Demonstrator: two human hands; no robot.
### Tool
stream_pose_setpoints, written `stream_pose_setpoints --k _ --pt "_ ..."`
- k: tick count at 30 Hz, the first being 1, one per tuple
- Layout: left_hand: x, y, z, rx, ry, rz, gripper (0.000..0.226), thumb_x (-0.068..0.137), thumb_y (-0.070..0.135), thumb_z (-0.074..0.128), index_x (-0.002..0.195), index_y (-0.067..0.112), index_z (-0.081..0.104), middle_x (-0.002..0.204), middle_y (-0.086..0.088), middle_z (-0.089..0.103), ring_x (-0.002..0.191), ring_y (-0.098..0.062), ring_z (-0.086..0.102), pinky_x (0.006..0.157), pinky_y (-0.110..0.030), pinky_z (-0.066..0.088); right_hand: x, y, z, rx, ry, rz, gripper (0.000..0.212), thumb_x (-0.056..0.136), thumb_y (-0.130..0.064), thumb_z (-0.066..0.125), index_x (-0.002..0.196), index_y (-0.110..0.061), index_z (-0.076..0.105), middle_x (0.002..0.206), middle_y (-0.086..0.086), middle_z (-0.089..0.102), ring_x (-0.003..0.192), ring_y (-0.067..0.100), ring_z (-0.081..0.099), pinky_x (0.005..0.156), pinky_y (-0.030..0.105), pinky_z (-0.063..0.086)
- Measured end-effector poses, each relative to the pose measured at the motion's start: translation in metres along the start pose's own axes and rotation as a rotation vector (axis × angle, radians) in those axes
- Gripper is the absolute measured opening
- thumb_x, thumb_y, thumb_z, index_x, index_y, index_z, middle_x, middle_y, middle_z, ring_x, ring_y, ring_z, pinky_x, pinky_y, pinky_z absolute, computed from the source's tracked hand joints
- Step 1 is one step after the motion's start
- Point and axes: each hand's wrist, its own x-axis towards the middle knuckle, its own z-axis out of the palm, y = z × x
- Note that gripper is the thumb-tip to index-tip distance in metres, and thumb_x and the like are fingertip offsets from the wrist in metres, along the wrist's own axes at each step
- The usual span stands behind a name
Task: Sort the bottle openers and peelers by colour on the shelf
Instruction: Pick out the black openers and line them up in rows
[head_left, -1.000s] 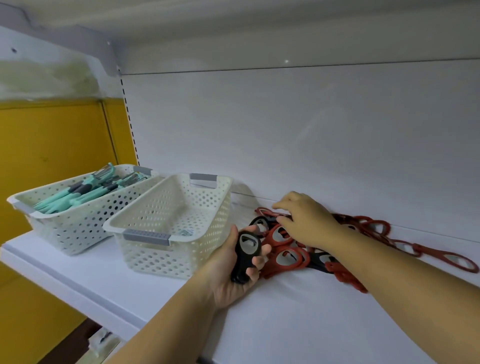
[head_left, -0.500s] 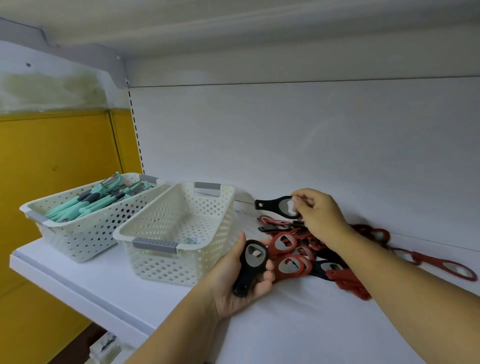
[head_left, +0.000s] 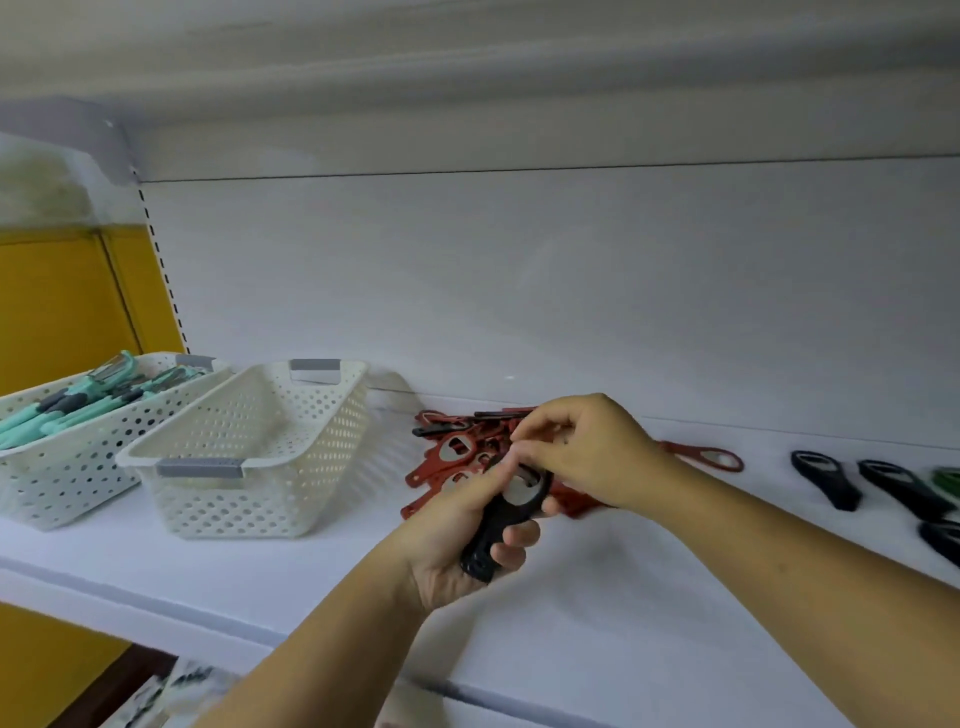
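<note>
Hands meet in the middle of the frame over the white shelf (head_left: 597, 613). Left hand (head_left: 457, 540), lower centre, has its fingers curled round the handle of a black bottle opener (head_left: 498, 525), which is tilted with its metal head up. Right hand (head_left: 592, 452), just above, has its fingers bent down onto the opener's head; whether they pinch it cannot be told. Behind both hands lies a heap of red bottle openers (head_left: 447, 457), with a lone red opener (head_left: 711, 457) apart to the right. Near the right edge lie more black openers (head_left: 826, 480) and something green (head_left: 948, 478). At left centre stands a white perforated basket (head_left: 249, 499), and beside it, at the left edge, a second basket (head_left: 62, 478) holding teal peelers (head_left: 41, 423)
</note>
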Motion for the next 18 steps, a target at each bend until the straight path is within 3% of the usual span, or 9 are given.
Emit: stream_pose_setpoints --k 4,7,9,11,13,15,18 --pt "0.015 -0.02 0.02 -0.141 0.08 0.057 0.016 0.087 0.018 0.052 0.102 0.013 0.051 0.074 -0.008 0.05 0.051 -0.014 0.047 0.042 -0.019 0.044 -0.036 0.025 -0.026 0.084 0.148 0.12 0.01 0.086 -0.024 0.068 0.076 -0.022 0.069 0.05 -0.015 0.059 0.048 0.003 0.054 0.047 0.018 0.043" --pt "0.029 -0.032 0.037 -0.026 0.184 0.18 0.012 0.096 0.015 0.049 0.108 0.013 0.05 0.077 -0.01 0.055 0.068 -0.023 0.058 0.069 -0.035 0.056 -0.071 0.041 -0.041 0.026 0.051 0.209 0.022 0.087 -0.028 0.067 0.068 -0.016 0.068 0.048 -0.01 0.055 0.046 0.005 0.048 0.046 0.02 0.039" --pt "0.04 -0.041 0.049 0.141 0.194 0.263 0.012 0.097 0.017 0.049 0.109 0.017 0.049 0.08 -0.008 0.057 0.078 -0.023 0.064 0.075 -0.037 0.054 -0.091 0.048 -0.049 0.03 -0.035 0.238 0.026 0.086 -0.032 0.067 0.071 -0.012 0.071 0.056 -0.001 0.05 0.052 0.012 0.042 0.05 0.025 0.035" --pt "0.05 -0.05 0.063 0.318 0.163 0.307 0.014 0.097 0.021 0.05 0.111 0.021 0.047 0.083 -0.006 0.059 0.088 -0.021 0.068 0.074 -0.035 0.054 -0.107 0.051 -0.057 0.051 -0.101 0.249 0.021 0.085 -0.034 0.067 0.076 -0.017 0.075 0.061 0.002 0.04 0.058 0.016 0.034 0.054 0.026 0.027" --pt "0.057 -0.06 0.078 0.513 0.095 0.327 0.017 0.098 0.025 0.049 0.114 0.024 0.044 0.084 -0.001 0.061 0.094 -0.018 0.068 0.077 -0.032 0.055 -0.119 0.053 -0.064 0.078 -0.117 0.279 0.016 0.083 -0.033 0.07 0.068 -0.03 0.075 0.054 -0.009 0.039 0.056 0.011 0.032 0.054 0.021 0.024" --pt "0.061 -0.069 0.094 0.66 0.003 0.334 0.017 0.099 0.026 0.047 0.114 0.027 0.041 0.085 -0.002 0.061 0.085 -0.015 0.066 0.072 -0.025 0.054 -0.131 0.057 -0.07 0.091 -0.078 0.317 0.027 0.079 -0.03 0.074 0.053 -0.033 0.069 0.052 -0.015 0.044 0.055 0.008 0.037 0.058 0.02 0.028" --pt "0.062 -0.083 0.118 0.789 -0.123 0.395 0.019 0.099 0.022 0.044 0.115 0.029 0.034 0.08 -0.004 0.053 0.066 -0.006 0.055 0.059 -0.017 0.048 -0.147 0.066 -0.083 0.159 0.013 0.361 0.024 0.078 -0.023 0.075 0.055 -0.022 0.068 0.058 -0.009 0.058 0.062 0.009 0.055 0.069 0.025 0.04"
